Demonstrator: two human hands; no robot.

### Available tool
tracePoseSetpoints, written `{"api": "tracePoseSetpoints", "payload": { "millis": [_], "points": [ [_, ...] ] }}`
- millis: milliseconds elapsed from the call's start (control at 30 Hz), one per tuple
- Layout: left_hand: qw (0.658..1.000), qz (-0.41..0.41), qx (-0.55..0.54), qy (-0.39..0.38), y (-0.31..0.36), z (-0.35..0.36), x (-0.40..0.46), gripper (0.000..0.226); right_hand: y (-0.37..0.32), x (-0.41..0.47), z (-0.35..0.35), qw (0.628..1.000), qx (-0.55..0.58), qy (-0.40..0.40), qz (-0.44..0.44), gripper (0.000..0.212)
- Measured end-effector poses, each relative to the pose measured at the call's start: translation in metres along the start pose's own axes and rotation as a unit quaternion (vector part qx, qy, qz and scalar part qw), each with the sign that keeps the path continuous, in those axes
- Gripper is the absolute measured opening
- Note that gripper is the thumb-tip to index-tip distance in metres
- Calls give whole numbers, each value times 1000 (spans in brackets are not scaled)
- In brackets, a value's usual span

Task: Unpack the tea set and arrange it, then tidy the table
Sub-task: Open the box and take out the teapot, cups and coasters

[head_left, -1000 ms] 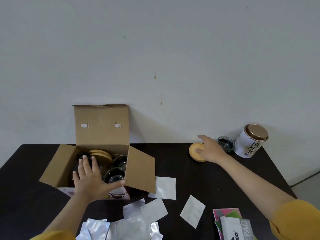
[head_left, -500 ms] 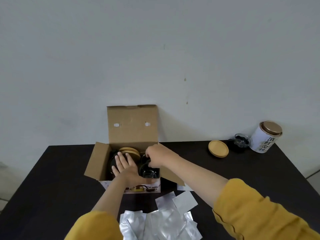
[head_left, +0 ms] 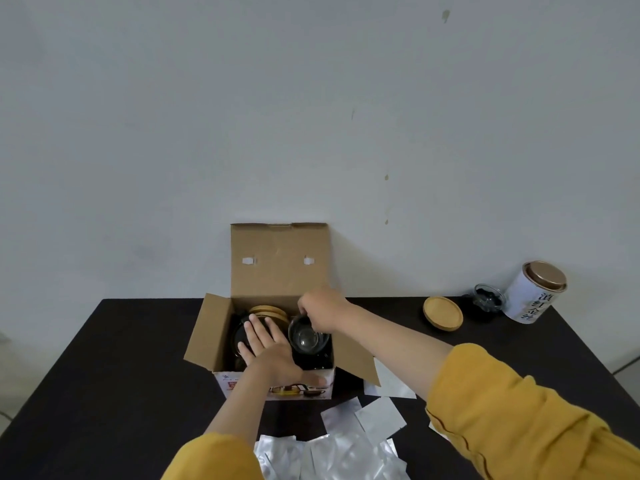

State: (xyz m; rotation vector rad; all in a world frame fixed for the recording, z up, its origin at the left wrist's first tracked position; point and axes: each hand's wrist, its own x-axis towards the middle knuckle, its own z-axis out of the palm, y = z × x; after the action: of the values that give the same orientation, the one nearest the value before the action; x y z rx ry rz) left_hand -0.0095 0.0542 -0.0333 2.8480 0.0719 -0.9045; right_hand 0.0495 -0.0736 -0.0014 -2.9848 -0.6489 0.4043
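Plain pale wall w/ a few small stains behind; dark matte worktop (head_left: 121, 375) in front. Cardboard box (head_left: 277, 265) sits mid-worktop, far flap upright, side flaps splayed, printed panel on the near side.

Step in hand, as I read it: unpacking, i.e. taking a glass cup (head_left: 306, 336) out of the box. Right hand (head_left: 322, 311) has its grip pinched on the cup's far rim; cup is tilted, mouth toward camera, at the box's right half, about level w/ the opening. Left hand (head_left: 268, 351) lies flat, grip spread, pressing on the dark contents at the box's left while the thumb hooks the near wall, prob. to steady the box. Stack of wooden coasters (head_left: 268, 311) shows at the far inside edge.

Already out, far right: one round wooden coaster (head_left: 442, 312), a small glass cup (head_left: 487, 301) just beside it, then a white tea tin (head_left: 535, 296) w/ coppery lid, leaning.

Next move prob. calls for lifting the cup clear of the right flap and setting it upright near the far-right group; glass is smooth and slick, rim pinch is slim, so a slow carry.

Materials: corrugated brown card, clear thin glass, pale wood discs, crinkly silver foil packets (head_left: 332, 455) plus flat white sachets (head_left: 379, 419) strewn near edge, still to tidy.
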Motion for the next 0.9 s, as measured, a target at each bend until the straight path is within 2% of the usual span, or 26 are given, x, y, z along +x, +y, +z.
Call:
{"api": "tracePoseSetpoints", "payload": {
  "millis": [233,400,633,900],
  "points": [
    [1000,1,2,13,1,0,0,163,49,-19,-36,990,72,125,0,22],
    [999,-15,6,37,7,2,-1,161,119,-72,-32,988,89,123,33,21],
    [997,-46,12,55,13,4,-2,162,245,-164,38,975,99,94,175,28],
    [994,-82,21,67,21,4,-4,159,344,-224,101,906,199,174,331,26]
  ]
}}
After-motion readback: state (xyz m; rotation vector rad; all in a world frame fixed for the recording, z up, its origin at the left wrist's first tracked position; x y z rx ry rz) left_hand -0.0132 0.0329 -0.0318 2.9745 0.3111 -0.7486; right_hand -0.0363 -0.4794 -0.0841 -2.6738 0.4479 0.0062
